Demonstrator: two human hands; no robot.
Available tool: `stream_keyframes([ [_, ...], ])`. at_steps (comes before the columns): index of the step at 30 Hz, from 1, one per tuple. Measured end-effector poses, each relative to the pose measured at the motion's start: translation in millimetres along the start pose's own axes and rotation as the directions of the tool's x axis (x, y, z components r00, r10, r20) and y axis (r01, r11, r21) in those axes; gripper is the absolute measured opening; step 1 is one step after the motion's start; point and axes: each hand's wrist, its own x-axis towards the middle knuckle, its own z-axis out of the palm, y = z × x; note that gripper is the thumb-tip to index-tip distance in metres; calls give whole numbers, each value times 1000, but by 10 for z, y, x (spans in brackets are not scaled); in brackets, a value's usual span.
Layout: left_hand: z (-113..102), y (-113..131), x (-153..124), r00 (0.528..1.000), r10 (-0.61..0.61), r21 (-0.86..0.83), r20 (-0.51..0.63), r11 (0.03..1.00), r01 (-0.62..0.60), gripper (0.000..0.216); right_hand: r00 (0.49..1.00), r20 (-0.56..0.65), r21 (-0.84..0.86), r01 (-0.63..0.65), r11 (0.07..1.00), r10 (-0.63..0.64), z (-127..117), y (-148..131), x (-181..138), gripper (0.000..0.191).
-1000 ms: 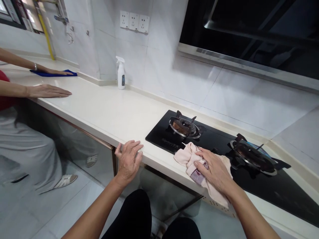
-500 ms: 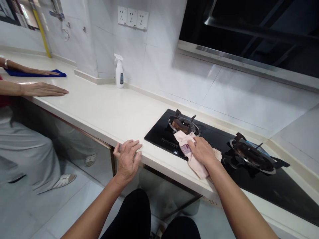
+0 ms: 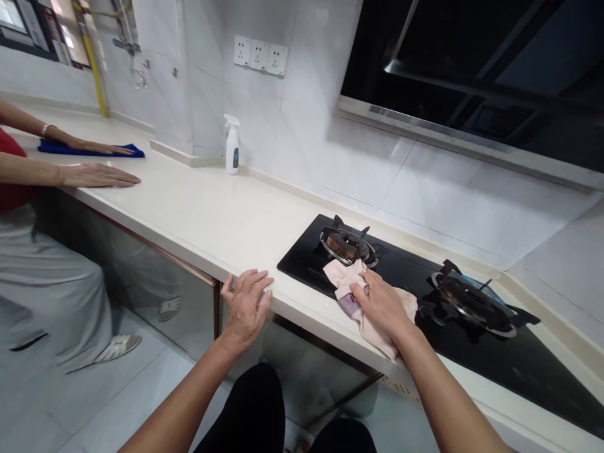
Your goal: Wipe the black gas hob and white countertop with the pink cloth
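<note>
My right hand [image 3: 383, 304] presses a pale pink cloth [image 3: 342, 281] onto the black glass hob [image 3: 495, 358], just in front of the left burner [image 3: 348, 241]. Its fingers curl over the cloth, which trails off the counter edge under my wrist. My left hand [image 3: 245, 303] rests with fingers spread on the front edge of the cream counter [image 3: 198, 214], holding nothing.
The right burner [image 3: 472, 301] sits further along the hob. A white spray bottle [image 3: 231, 146] stands against the tiled wall. At the far left another person's hands lie on the counter, one on a blue cloth [image 3: 89, 150]. A dark range hood hangs above.
My right hand slid the pink cloth leftwards from between the burners to the front of the left burner. My left hand stayed on the counter edge. The other person's blue cloth shifted slightly.
</note>
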Motion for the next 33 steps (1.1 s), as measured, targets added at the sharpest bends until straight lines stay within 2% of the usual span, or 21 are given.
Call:
stream_keyframes([
  [5, -6, 11, 5, 1000, 9, 16, -11, 1000, -9, 23, 996, -55, 70, 80, 994, -76, -14, 270, -484, 53],
  [10, 11, 7, -1, 1000, -8, 4, -2, 1000, 8, 23, 998, -63, 126, -20, 992, 29, -69, 624, -747, 52],
  [16, 18, 8, -10, 1000, -21, 2, -6, 1000, 21, 24, 994, -80, 135, -68, 988, 80, -117, 753, -899, 51],
  [22, 56, 8, -18, 1000, -4, -3, -28, 1000, 4, 23, 957, -165, 138, -216, 967, 238, -110, 1057, -993, 58],
  [25, 91, 3, -17, 998, 8, 0, -67, 1000, -8, 23, 938, -250, 68, -232, 970, 241, -116, 1173, -945, 59],
  [29, 119, 2, -10, 995, 14, -1, -97, 1000, -14, 23, 898, -375, -222, -327, 919, 230, -139, 1198, -830, 66],
  [31, 120, 2, -9, 995, 10, -4, -95, 1000, -11, 23, 902, -354, -286, -358, 889, 249, -155, 1215, -775, 66],
  [33, 116, 1, -9, 996, 7, -4, -89, 1000, -7, 23, 922, -303, -280, -329, 902, 242, -164, 1246, -739, 64],
])
